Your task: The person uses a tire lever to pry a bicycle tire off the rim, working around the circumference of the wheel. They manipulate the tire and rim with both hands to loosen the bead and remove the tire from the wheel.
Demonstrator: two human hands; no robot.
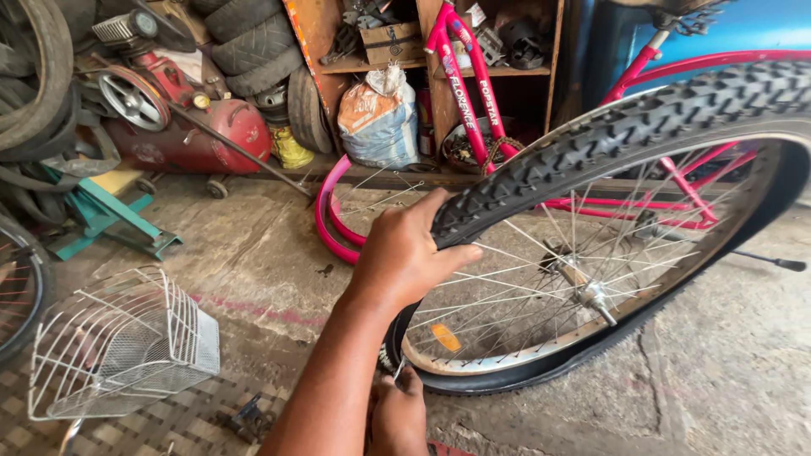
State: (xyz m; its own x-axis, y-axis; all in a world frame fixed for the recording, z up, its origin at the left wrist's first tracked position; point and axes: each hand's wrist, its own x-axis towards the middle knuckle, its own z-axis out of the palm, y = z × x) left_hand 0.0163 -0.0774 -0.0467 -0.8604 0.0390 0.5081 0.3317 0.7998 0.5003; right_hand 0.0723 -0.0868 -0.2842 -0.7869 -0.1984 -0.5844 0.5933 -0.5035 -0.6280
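A bicycle wheel (591, 279) stands tilted on a concrete floor (718, 371), its knobby black tyre (642, 127) arching from lower centre up to the right edge. The person's left hand (405, 253) has its grip closed over the tyre's near edge, thumb on the sidewall and fingers wrapped over the tread, pulling the rubber off the silver rim (473, 359). The right hand (399, 414), low at the bottom edge, touches the tyre's lowest part; whether its grip is closed on anything cannot be told. Spokes fan from the hub (591, 294), with an orange reflector (445, 338) among them near the rim. Just behind the wheel lies a pink bicycle frame (473, 84) and a pink rim (334, 224), crowding that side. To the left, well apart, sits a white wire basket (118, 346) on a woven mat (169, 422). Between basket and wheel the floor is open. Farther back stand a red compressor tank (203, 135), stacked tyres (253, 42) and a wooden shelf (405, 63).
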